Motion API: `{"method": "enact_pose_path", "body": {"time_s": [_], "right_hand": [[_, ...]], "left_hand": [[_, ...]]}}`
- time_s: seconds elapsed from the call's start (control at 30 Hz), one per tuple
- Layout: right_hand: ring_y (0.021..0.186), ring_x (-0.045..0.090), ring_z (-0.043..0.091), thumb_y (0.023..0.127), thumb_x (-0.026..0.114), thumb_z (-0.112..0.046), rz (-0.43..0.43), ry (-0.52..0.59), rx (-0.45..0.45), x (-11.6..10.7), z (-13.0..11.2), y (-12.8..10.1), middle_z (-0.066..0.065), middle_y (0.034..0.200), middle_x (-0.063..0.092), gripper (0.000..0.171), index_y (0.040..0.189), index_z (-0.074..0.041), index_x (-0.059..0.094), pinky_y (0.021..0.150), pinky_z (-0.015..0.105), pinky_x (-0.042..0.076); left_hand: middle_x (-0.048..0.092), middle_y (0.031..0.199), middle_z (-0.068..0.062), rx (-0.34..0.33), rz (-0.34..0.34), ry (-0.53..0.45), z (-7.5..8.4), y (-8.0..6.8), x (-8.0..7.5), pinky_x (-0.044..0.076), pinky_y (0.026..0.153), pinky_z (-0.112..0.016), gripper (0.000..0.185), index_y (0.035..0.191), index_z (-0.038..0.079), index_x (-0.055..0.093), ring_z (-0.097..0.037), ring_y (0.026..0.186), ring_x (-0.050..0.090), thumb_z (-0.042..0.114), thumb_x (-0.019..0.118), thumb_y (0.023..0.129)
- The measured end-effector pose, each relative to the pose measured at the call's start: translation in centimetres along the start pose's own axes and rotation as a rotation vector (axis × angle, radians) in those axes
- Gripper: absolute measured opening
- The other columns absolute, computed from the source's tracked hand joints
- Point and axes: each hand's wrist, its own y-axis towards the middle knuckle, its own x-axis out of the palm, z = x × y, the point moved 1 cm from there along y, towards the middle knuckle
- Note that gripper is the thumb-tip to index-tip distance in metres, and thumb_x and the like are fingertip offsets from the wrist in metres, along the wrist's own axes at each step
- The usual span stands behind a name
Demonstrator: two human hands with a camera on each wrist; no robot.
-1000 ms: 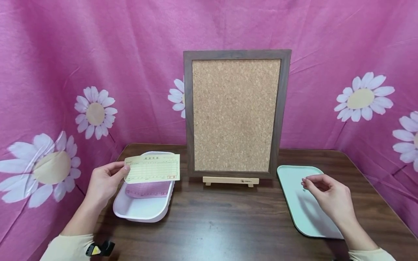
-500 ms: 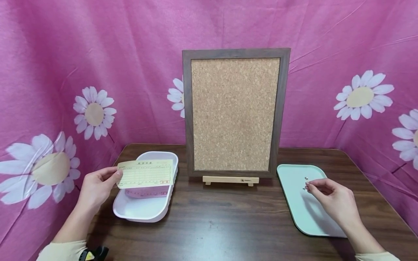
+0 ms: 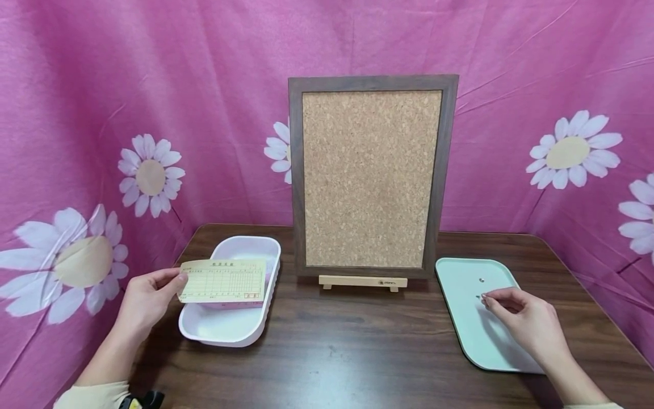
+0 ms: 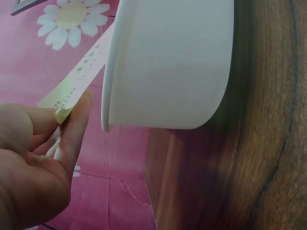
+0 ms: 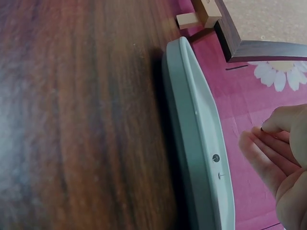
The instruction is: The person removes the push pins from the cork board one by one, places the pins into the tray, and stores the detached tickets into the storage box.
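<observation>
My left hand (image 3: pixel 148 298) (image 4: pixel 43 158) pinches the left edge of a yellow printed slip (image 3: pixel 222 281) (image 4: pixel 81 76) and holds it flat, low over a white tray (image 3: pixel 225 338) (image 4: pixel 168 67). A pink slip (image 3: pixel 232 305) lies inside that tray, mostly hidden. My right hand (image 3: pixel 516 315) (image 5: pixel 276 158) hovers over a mint-green tray (image 3: pixel 460 272) (image 5: pixel 192 96), fingertips gathered against the thumb with nothing visible between them. Two small metal pins (image 3: pixel 481 279) (image 5: pixel 216 157) lie in the mint tray, one just left of the fingertips and apart from them.
A framed cork board (image 3: pixel 372 179) stands upright on a small wooden stand (image 3: pixel 363 282) at the back middle of the dark wooden table (image 3: pixel 347 352). Pink cloth with white daisies (image 3: pixel 150 176) hangs behind and on both sides.
My left hand has lowered the yellow slip down and leftward toward the white tray. My right hand has moved down and slightly right over the mint tray, where pins now show.
</observation>
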Motion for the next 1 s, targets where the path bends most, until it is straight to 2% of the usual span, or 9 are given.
{"method": "enact_pose_path", "body": {"time_s": [0.1,0.23,0.5,0.73,1.0], "right_hand": [[0.079,0.049,-0.034,0.087,0.088,-0.011,-0.004,-0.002,0.01,0.0,0.3,-0.2,-0.051,0.082,0.06,0.009,0.095,-0.014,0.084,0.066,0.008,0.041],[0.079,0.049,-0.033,0.086,0.089,-0.011,-0.012,-0.015,0.018,0.1,0.7,-0.4,-0.047,0.081,0.063,0.01,0.094,-0.014,0.084,0.066,0.008,0.041],[0.078,0.051,-0.027,0.086,0.089,-0.012,-0.04,-0.043,0.023,0.3,1.2,-0.7,-0.015,0.08,0.079,0.01,0.093,-0.016,0.084,0.067,0.009,0.04],[0.078,0.052,-0.026,0.085,0.09,-0.011,-0.043,-0.048,0.021,0.6,1.4,-0.9,-0.013,0.08,0.079,0.011,0.093,-0.016,0.084,0.067,0.01,0.04],[0.077,0.053,-0.024,0.085,0.089,-0.009,-0.053,-0.064,0.009,0.7,1.5,-1.0,0.0,0.082,0.081,0.012,0.094,-0.015,0.083,0.066,0.01,0.04]], "left_hand": [[0.078,0.09,0.006,0.013,-0.01,0.004,-0.1,-0.1,-0.1,0.053,0.065,-0.02,0.043,0.134,-0.014,0.067,0.005,0.074,0.058,0.019,0.068,0.107],[0.08,0.093,0.001,0.026,-0.039,0.014,-0.2,-0.3,-0.1,0.053,0.066,-0.02,0.042,0.133,-0.014,0.067,0.006,0.075,0.059,0.018,0.068,0.107],[0.082,0.104,-0.017,0.056,-0.086,0.021,-0.4,-0.6,0.0,0.056,0.069,-0.018,0.039,0.132,-0.017,0.067,0.008,0.078,0.061,0.013,0.065,0.107],[0.08,0.108,-0.022,0.054,-0.117,0.017,-0.7,-0.7,0.2,0.057,0.07,-0.017,0.039,0.132,-0.018,0.066,0.008,0.08,0.063,0.012,0.064,0.107],[0.079,0.11,-0.025,0.083,-0.148,-0.019,-0.4,-0.7,0.4,0.061,0.072,-0.018,0.04,0.132,-0.02,0.064,0.007,0.08,0.067,0.01,0.065,0.107]]}}
